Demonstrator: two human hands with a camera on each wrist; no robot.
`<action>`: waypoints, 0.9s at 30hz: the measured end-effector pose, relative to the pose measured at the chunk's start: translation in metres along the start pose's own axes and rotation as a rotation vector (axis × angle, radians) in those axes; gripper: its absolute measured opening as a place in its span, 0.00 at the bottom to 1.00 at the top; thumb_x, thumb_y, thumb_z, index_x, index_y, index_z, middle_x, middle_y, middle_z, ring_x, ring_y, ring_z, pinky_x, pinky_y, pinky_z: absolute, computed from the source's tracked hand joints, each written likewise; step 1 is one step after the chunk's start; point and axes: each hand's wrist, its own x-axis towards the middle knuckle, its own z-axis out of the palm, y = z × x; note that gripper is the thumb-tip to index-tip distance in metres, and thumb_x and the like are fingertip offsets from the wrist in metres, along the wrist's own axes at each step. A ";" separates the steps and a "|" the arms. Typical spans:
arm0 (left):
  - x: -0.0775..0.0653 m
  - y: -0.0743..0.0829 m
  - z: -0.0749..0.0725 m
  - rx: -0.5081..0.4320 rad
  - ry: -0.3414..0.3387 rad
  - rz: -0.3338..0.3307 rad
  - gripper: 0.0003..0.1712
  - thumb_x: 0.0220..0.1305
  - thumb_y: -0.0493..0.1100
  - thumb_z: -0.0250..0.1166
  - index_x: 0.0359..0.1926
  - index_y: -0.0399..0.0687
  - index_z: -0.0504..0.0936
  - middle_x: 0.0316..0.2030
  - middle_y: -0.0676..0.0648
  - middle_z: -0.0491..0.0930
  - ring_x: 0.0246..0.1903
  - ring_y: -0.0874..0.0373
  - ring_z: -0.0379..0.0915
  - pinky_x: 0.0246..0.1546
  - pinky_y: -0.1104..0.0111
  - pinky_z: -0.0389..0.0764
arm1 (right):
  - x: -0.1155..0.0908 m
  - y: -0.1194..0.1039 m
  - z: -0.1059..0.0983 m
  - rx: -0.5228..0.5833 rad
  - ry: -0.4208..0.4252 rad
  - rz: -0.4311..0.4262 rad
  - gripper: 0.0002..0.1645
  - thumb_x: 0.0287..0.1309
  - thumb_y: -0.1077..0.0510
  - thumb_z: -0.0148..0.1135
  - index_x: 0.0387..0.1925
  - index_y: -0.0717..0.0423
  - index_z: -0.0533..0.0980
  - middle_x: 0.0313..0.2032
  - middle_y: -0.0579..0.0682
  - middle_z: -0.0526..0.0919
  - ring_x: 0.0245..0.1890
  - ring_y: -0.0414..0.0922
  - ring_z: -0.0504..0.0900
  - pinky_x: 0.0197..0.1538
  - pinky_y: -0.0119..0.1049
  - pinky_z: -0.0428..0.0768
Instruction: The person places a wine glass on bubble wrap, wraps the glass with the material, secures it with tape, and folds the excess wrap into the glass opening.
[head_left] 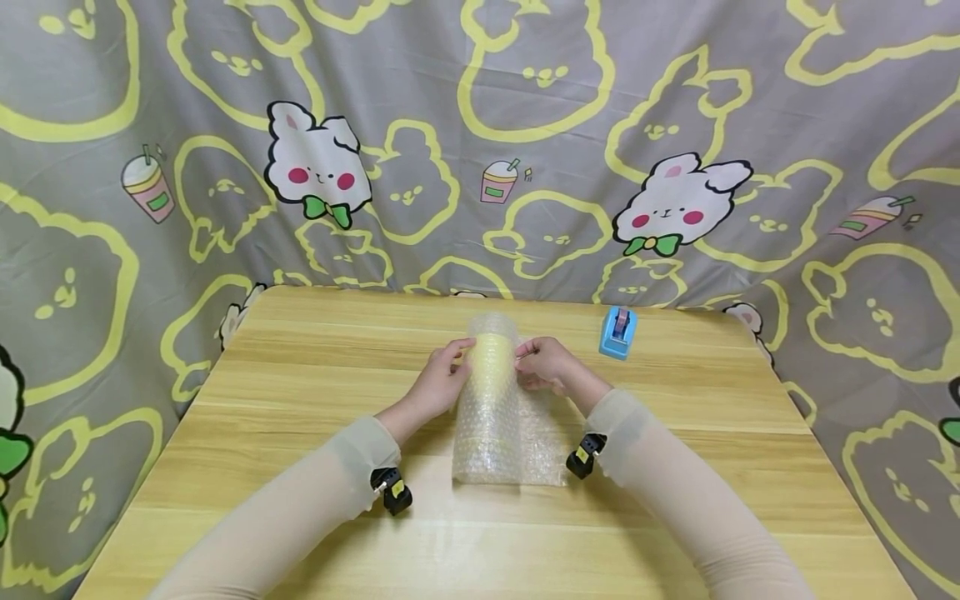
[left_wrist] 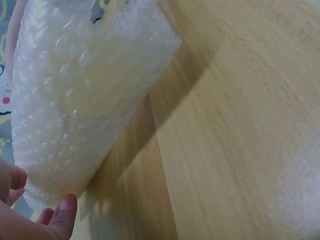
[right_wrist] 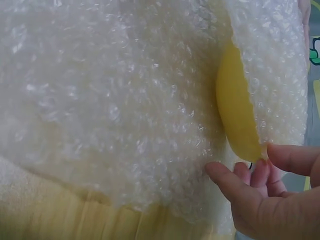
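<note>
A sheet of clear bubble wrap (head_left: 487,442) stands out at the middle of the table, partly rolled round a smooth yellow object (right_wrist: 235,105). Most of that object lies hidden under the wrap; its rounded yellow side shows through a gap in the right wrist view. On the left of the roll, my left hand (head_left: 438,379) holds the wrap near its far end, thumb and fingers spread about it in the left wrist view. From the right, my right hand (head_left: 547,362) pinches the wrap's upper edge close to the yellow object. A loose flap (head_left: 543,442) extends under the right hand.
A blue tape dispenser (head_left: 618,333) stands at the back right of the wooden table (head_left: 315,367). Behind the table hangs a grey curtain (head_left: 427,75) with cartoon rabbits. Small black cameras are strapped to both wrists.
</note>
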 end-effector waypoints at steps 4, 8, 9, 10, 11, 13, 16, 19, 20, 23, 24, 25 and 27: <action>-0.001 0.000 0.000 -0.022 -0.002 0.022 0.26 0.78 0.40 0.52 0.73 0.47 0.65 0.66 0.29 0.60 0.59 0.37 0.72 0.53 0.53 0.81 | 0.002 0.003 0.001 0.015 0.006 -0.020 0.11 0.64 0.73 0.53 0.48 0.68 0.69 0.36 0.52 0.71 0.37 0.49 0.75 0.56 0.56 0.80; -0.002 0.001 0.000 -0.029 -0.005 0.055 0.25 0.77 0.39 0.52 0.72 0.45 0.65 0.66 0.26 0.60 0.57 0.34 0.72 0.54 0.51 0.80 | 0.003 0.005 0.002 0.018 0.017 -0.038 0.10 0.62 0.74 0.54 0.46 0.69 0.71 0.36 0.53 0.72 0.38 0.50 0.75 0.55 0.56 0.80; -0.002 0.002 0.000 -0.029 -0.004 0.060 0.25 0.77 0.38 0.52 0.72 0.44 0.65 0.66 0.26 0.61 0.57 0.34 0.73 0.54 0.51 0.80 | 0.003 0.005 0.002 0.017 0.017 -0.042 0.11 0.62 0.74 0.54 0.46 0.69 0.71 0.36 0.53 0.72 0.38 0.49 0.76 0.55 0.56 0.80; -0.002 0.001 0.000 -0.029 -0.004 0.063 0.25 0.77 0.38 0.52 0.72 0.44 0.65 0.65 0.26 0.61 0.57 0.33 0.73 0.54 0.50 0.80 | 0.002 0.004 0.002 0.013 0.015 -0.046 0.11 0.61 0.74 0.54 0.45 0.69 0.71 0.36 0.54 0.73 0.38 0.49 0.76 0.54 0.55 0.81; -0.002 0.001 0.000 -0.031 -0.004 0.063 0.25 0.77 0.38 0.52 0.72 0.44 0.65 0.65 0.26 0.61 0.57 0.33 0.72 0.54 0.50 0.80 | 0.002 0.004 0.002 0.012 0.013 -0.047 0.10 0.61 0.74 0.55 0.45 0.69 0.71 0.36 0.54 0.73 0.38 0.49 0.76 0.54 0.55 0.81; -0.002 0.001 0.000 -0.034 -0.006 0.058 0.26 0.77 0.38 0.52 0.72 0.45 0.65 0.66 0.26 0.60 0.57 0.33 0.72 0.54 0.51 0.80 | 0.001 0.003 0.000 0.012 -0.004 -0.060 0.09 0.61 0.73 0.55 0.44 0.70 0.72 0.35 0.55 0.74 0.36 0.48 0.78 0.50 0.53 0.83; -0.001 0.001 0.000 -0.036 -0.010 0.048 0.26 0.77 0.39 0.52 0.73 0.46 0.65 0.66 0.27 0.60 0.58 0.33 0.72 0.54 0.52 0.81 | 0.000 0.003 -0.001 0.020 -0.017 -0.062 0.09 0.61 0.71 0.56 0.43 0.69 0.72 0.34 0.56 0.77 0.36 0.48 0.79 0.49 0.51 0.84; -0.002 0.002 0.001 -0.037 -0.008 0.041 0.26 0.78 0.39 0.52 0.73 0.47 0.65 0.66 0.28 0.61 0.58 0.34 0.73 0.54 0.53 0.81 | -0.001 0.003 -0.001 0.043 -0.014 -0.044 0.09 0.60 0.65 0.57 0.42 0.67 0.73 0.33 0.55 0.78 0.37 0.49 0.79 0.49 0.50 0.84; -0.002 0.002 0.001 -0.037 -0.005 0.044 0.26 0.78 0.39 0.52 0.73 0.47 0.65 0.66 0.28 0.61 0.57 0.34 0.73 0.53 0.53 0.81 | -0.001 0.002 0.000 0.051 -0.004 -0.028 0.11 0.60 0.63 0.57 0.42 0.67 0.73 0.34 0.55 0.78 0.38 0.49 0.79 0.51 0.50 0.83; -0.003 0.003 0.002 -0.038 0.002 0.055 0.26 0.78 0.39 0.52 0.73 0.45 0.65 0.65 0.28 0.61 0.57 0.34 0.74 0.52 0.53 0.81 | -0.001 0.001 0.001 0.066 0.001 -0.001 0.17 0.62 0.55 0.60 0.44 0.66 0.74 0.35 0.54 0.78 0.39 0.49 0.79 0.51 0.50 0.82; -0.003 0.003 0.002 -0.038 0.004 0.057 0.26 0.78 0.39 0.52 0.73 0.45 0.65 0.65 0.28 0.61 0.56 0.34 0.74 0.52 0.53 0.82 | -0.001 0.001 0.001 0.069 -0.001 0.008 0.20 0.63 0.52 0.61 0.45 0.66 0.74 0.36 0.55 0.79 0.39 0.50 0.80 0.51 0.50 0.83; -0.003 0.003 0.003 -0.035 0.006 0.058 0.26 0.78 0.39 0.52 0.73 0.46 0.65 0.65 0.28 0.61 0.56 0.34 0.74 0.51 0.53 0.82 | -0.001 0.001 0.001 0.063 -0.005 0.013 0.23 0.64 0.49 0.62 0.47 0.67 0.74 0.37 0.56 0.79 0.39 0.50 0.80 0.51 0.50 0.83; -0.002 0.003 0.003 -0.030 0.007 0.054 0.26 0.78 0.39 0.53 0.73 0.47 0.65 0.66 0.29 0.61 0.56 0.35 0.74 0.50 0.54 0.83 | -0.002 0.000 0.001 0.045 -0.013 0.019 0.30 0.65 0.44 0.64 0.50 0.69 0.73 0.40 0.58 0.80 0.40 0.50 0.82 0.52 0.51 0.83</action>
